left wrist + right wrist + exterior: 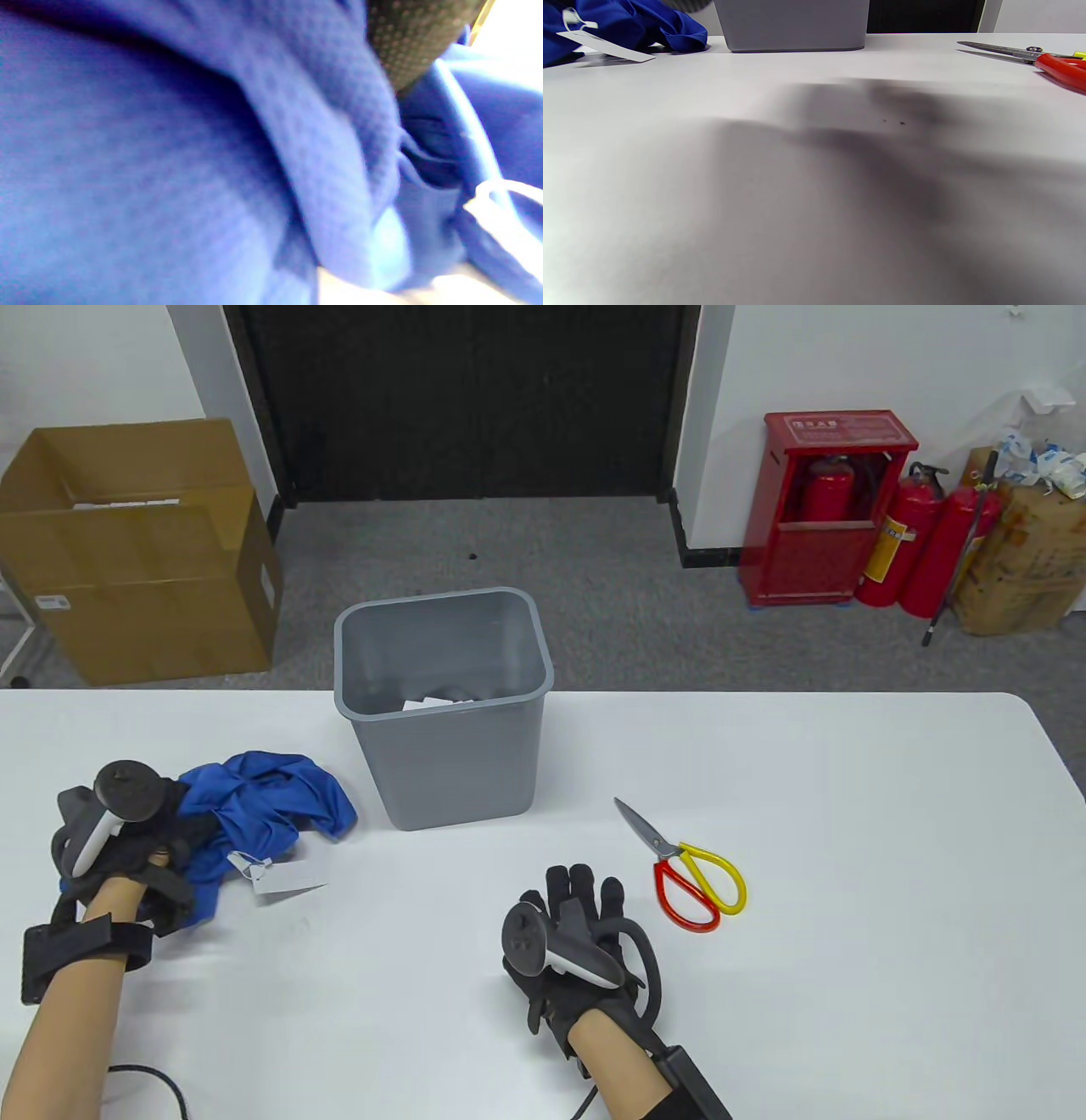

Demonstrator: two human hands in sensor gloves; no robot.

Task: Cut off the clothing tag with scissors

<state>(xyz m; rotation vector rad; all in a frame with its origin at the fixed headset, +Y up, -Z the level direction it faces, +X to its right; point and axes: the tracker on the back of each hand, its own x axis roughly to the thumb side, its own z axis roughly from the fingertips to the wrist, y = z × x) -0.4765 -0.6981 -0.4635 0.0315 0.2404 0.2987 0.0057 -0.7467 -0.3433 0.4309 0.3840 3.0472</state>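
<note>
The left hand [119, 848] rests on the crumpled blue garment [254, 806] near the left edge of the white table [848, 984]; its fingers are buried in the cloth, so I cannot tell how they lie. The white tag [284, 878] sticks out of the garment toward the table's middle, lying flat. The right hand [568, 942] lies palm down near the front edge, fingers [581, 886] spread flat and holding nothing. The scissors [687, 865], with red and yellow handles, lie shut just beside it. A grey bin [445, 712] stands at the rear edge.
</note>
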